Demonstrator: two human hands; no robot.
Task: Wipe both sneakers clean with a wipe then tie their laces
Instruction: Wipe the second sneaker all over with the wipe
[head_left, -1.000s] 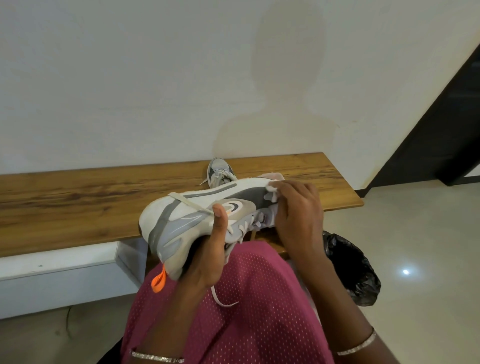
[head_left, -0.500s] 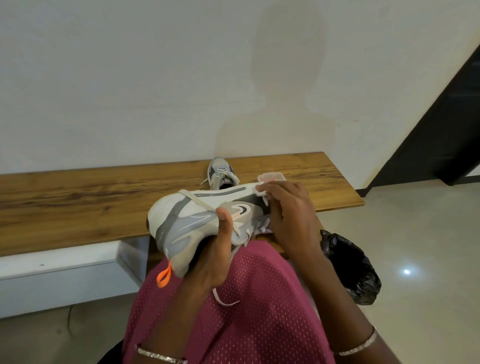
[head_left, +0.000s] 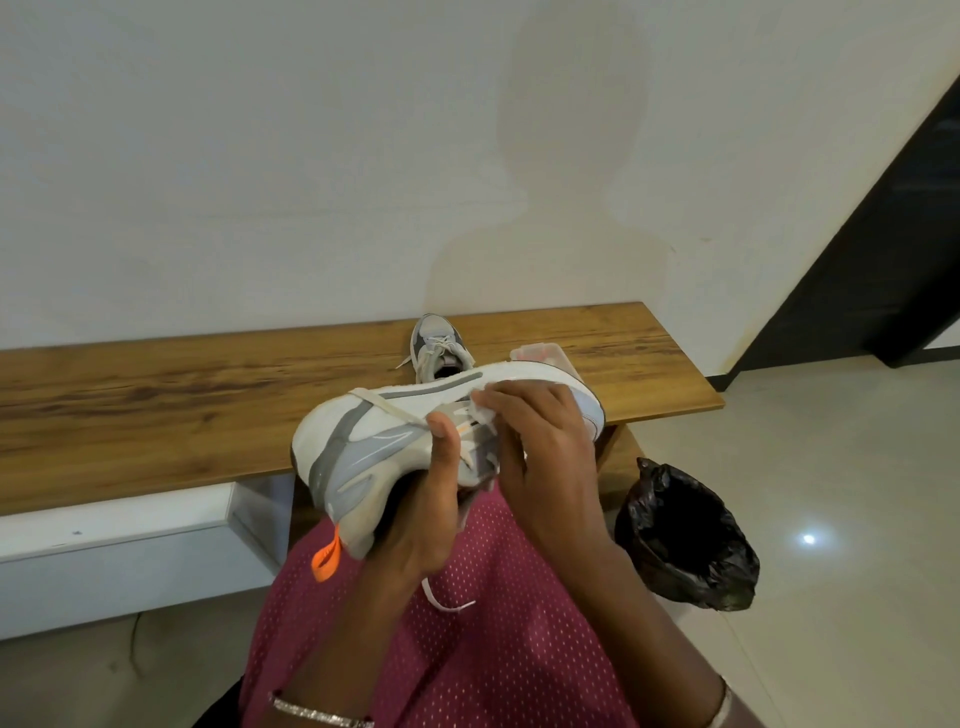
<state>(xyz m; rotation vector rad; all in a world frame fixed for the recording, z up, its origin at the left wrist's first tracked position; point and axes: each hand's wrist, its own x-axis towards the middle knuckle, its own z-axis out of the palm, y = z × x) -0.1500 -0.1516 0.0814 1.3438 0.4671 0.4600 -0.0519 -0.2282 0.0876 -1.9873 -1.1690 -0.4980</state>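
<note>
A black plastic bag lining a bin (head_left: 685, 535) is standing open on the pale floor (head_left: 841, 457) to the right of the lap. Its inside is showing only dark, so I cannot tell what it is holding. A small clear-and-pink packet (head_left: 540, 354) is lying on the brown wooden worktop (head_left: 156, 410), mostly hidden behind the held shoe, and its contents are unreadable.

The left hand (head_left: 421, 519) is gripping a white and grey sneaker (head_left: 374, 447) from underneath, with the thumb pressing on its side across a loose cream lace (head_left: 392, 410). The shoe is lying on its side above the magenta mesh-clad lap (head_left: 467, 634), its orange heel loop (head_left: 326, 558) dangling. The right hand (head_left: 540, 457) is pinching a crumpled white wipe (head_left: 480, 415) against the sneaker's side, its curled fingers covering most of the wipe.

A second grey sneaker (head_left: 439, 345) is sitting upright on the worktop just behind, its heel hidden by the held one. The worktop is ending just right of the packet, with open floor beyond.
</note>
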